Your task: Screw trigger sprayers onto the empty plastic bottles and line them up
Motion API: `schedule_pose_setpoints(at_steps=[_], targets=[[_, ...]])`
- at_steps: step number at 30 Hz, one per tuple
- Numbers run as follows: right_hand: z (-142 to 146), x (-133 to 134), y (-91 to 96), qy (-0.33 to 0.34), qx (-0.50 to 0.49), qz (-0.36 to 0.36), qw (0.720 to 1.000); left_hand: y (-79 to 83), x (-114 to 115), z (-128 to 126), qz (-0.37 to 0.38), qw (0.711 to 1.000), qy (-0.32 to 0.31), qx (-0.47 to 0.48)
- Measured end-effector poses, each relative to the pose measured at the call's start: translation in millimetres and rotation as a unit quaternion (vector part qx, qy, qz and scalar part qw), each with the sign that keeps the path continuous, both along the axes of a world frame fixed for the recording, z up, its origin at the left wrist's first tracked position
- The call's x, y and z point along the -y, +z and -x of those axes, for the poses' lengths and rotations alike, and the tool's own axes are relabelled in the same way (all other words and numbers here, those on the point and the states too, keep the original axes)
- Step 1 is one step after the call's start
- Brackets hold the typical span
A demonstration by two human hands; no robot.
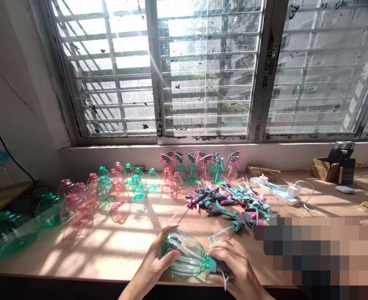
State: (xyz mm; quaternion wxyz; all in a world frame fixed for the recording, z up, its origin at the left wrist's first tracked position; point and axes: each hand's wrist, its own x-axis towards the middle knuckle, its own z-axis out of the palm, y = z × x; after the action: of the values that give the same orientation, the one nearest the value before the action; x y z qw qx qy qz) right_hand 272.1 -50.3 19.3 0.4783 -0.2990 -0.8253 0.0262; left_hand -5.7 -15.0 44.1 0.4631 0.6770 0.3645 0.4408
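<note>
A clear green spray bottle (188,250) lies on its side near the table's front edge, its neck pointing right. My left hand (157,256) is wrapped around the bottle's base, thumb on the near side. My right hand (238,264) grips the grey and teal spray head (213,265) at the neck; its fingers hide much of the head. A pale dip tube shows inside the bottle. Just beyond my hands is a heap of loose pink, teal and grey spray heads (216,202), some with thin white tubes sticking out.
Several open green and pink bottles (119,202) stand at the left. Several bottles with spray heads (204,168) line the wall under the window. A white power strip (276,191) with plugs and cables, and a cardboard box (324,168), lie at the right. A blurred patch covers the front right.
</note>
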Motion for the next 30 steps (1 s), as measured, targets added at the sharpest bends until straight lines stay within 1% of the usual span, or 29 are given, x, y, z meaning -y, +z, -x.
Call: schedule_pose_setpoints(at_steps=[2,4,7,9,11,14,18,22,26,27,28,30], targets=[[-1,0,-1.3,-0.006,-0.03,0.041,0.999,-4.0,1,-2,0.006,1.0,-0.009,0.023],[-1,-1,-4.1,-0.017,-0.064,0.113,0.991,-6.6,2,-4,0.002,0.999,-0.01,0.036],[0,-4,-11.2,-0.031,-0.113,0.238,0.964,-6.3,5,-7,-0.009,0.999,-0.005,0.046],[0,-8,-16.1,-0.015,-0.136,0.293,0.946,-4.7,6,-7,-0.015,0.999,-0.001,0.05],[-1,-11,-19.3,0.009,-0.156,0.319,0.935,-3.8,6,-6,-0.017,0.999,-0.001,0.049],[-2,-13,-20.3,0.02,-0.182,0.336,0.924,-4.4,9,-5,-0.026,0.999,-0.003,0.034],[-3,-12,-21.2,0.046,-0.222,0.346,0.91,-4.6,14,-8,-0.047,0.998,0.023,0.034],[-3,-9,-22.2,0.059,-0.249,0.346,0.903,0.0,17,-11,-0.029,0.997,0.053,0.045],[-3,-6,-17.6,0.07,-0.233,0.329,0.913,9.6,13,-8,-0.014,0.991,0.134,0.019],[-4,-5,-16.0,0.069,-0.225,0.321,0.917,12.1,12,-7,-0.007,0.989,0.144,0.016],[-5,-5,-13.9,0.062,-0.22,0.313,0.922,14.0,11,-7,0.005,0.99,0.141,0.015],[-7,-5,-7.0,0.039,-0.222,0.288,0.931,14.6,10,-6,0.038,0.994,0.105,0.022]])
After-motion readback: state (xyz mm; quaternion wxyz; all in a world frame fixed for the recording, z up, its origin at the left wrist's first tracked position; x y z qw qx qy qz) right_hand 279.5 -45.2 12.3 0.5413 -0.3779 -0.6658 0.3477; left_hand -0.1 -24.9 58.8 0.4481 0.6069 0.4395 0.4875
